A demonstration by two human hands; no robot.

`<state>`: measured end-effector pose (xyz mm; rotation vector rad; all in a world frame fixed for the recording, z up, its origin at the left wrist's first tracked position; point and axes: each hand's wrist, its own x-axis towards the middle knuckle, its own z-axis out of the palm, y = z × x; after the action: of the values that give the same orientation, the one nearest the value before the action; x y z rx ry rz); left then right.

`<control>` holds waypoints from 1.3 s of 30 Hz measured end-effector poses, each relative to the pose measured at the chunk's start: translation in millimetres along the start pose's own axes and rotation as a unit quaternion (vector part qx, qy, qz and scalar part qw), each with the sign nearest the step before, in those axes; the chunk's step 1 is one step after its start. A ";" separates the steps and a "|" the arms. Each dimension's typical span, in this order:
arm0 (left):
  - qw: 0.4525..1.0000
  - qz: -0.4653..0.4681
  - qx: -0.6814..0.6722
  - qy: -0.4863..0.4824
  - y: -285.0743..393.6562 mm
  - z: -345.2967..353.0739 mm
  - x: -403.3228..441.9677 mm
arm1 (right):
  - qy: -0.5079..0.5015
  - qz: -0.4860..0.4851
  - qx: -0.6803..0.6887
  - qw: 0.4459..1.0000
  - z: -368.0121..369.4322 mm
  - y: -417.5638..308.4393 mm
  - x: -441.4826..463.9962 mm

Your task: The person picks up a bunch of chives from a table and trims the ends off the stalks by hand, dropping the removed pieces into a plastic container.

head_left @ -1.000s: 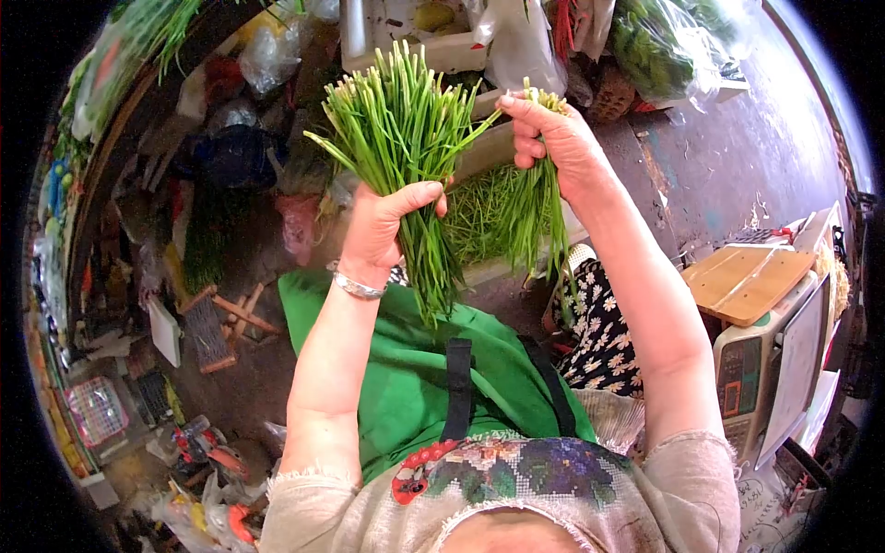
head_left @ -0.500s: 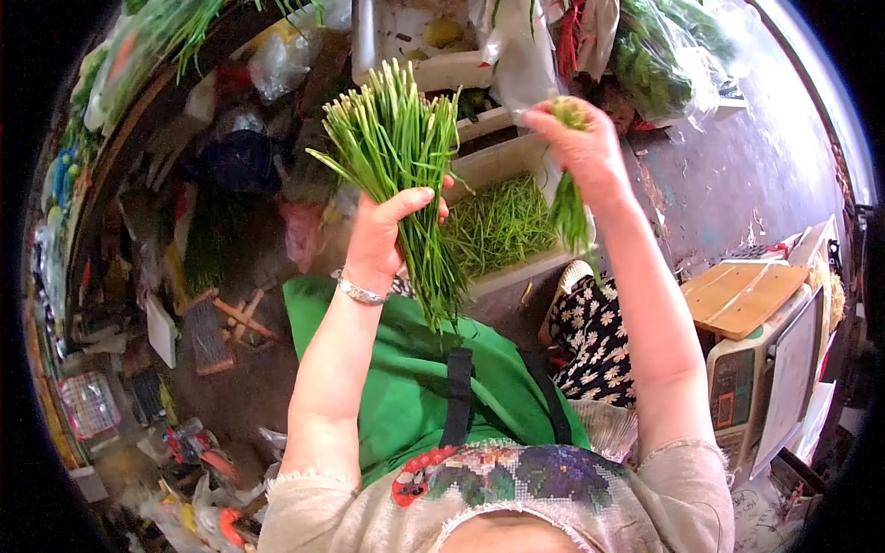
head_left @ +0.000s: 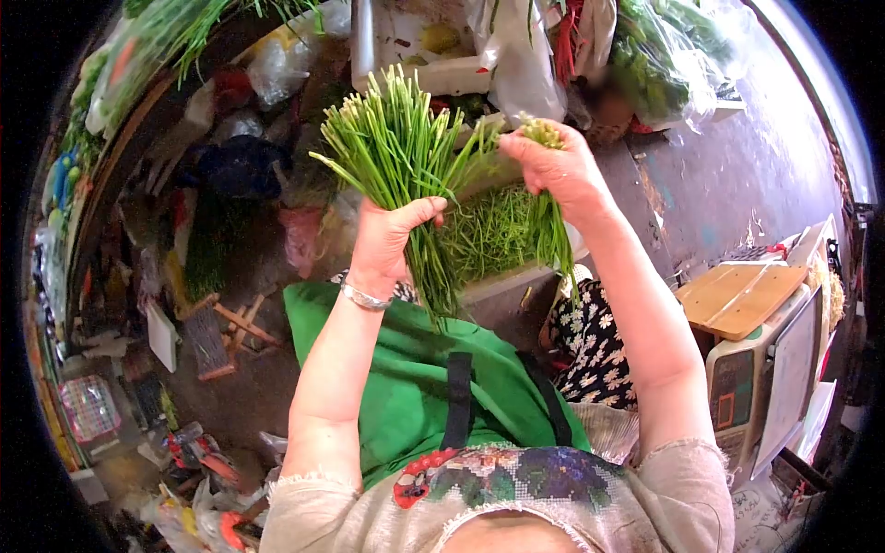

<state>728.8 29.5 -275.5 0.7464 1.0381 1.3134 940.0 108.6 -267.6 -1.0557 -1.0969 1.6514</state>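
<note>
My left hand [head_left: 392,241] is closed around a thick bunch of chives [head_left: 392,147], pale cut ends fanned upward and green tips hanging below the fist. To the right, my right hand [head_left: 558,170] grips a smaller bunch of chives [head_left: 551,230], with its tips pointing down. A few stalks lean out of the large bunch toward the right fingers; whether those fingers hold them I cannot tell. Below and between the hands stands a pale foam box [head_left: 512,280] with loose green stalks [head_left: 489,230] inside.
A green apron [head_left: 406,387] covers my lap. At right stands a weighing scale [head_left: 737,387] with a tan board [head_left: 742,300] on it. Bagged greens [head_left: 654,74] are at the upper right, and a white tray [head_left: 419,46] is at the top. Wooden pieces [head_left: 241,323] lie at left.
My right hand has moved slightly left and down, closer to the large bunch. Some stalks now stick out of that bunch toward it. My left hand has barely shifted.
</note>
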 end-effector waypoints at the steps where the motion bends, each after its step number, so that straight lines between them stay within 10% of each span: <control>1: 1.000 0.007 0.008 0.010 1.0 0.4 -0.8 | 0.011 -0.020 0.023 0.999 -3.0 -1.9 1.5; 20: 0.999 -0.031 -0.036 -0.001 3.6 -4.2 -1.5 | -0.020 -0.013 -0.230 0.973 -8.5 -0.6 1.1; 30: 0.997 -0.033 -0.060 -0.031 1.3 -1.0 -3.4 | -0.067 0.170 0.162 0.970 5.3 17.6 2.5; 39: 0.998 -0.041 -0.047 -0.024 5.1 -0.7 -2.1 | 0.085 -0.038 0.191 0.977 -30.0 3.6 19.1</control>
<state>726.2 28.1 -270.8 0.6558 0.9525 1.2590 962.5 132.3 -282.1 -0.8720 -0.6662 1.5968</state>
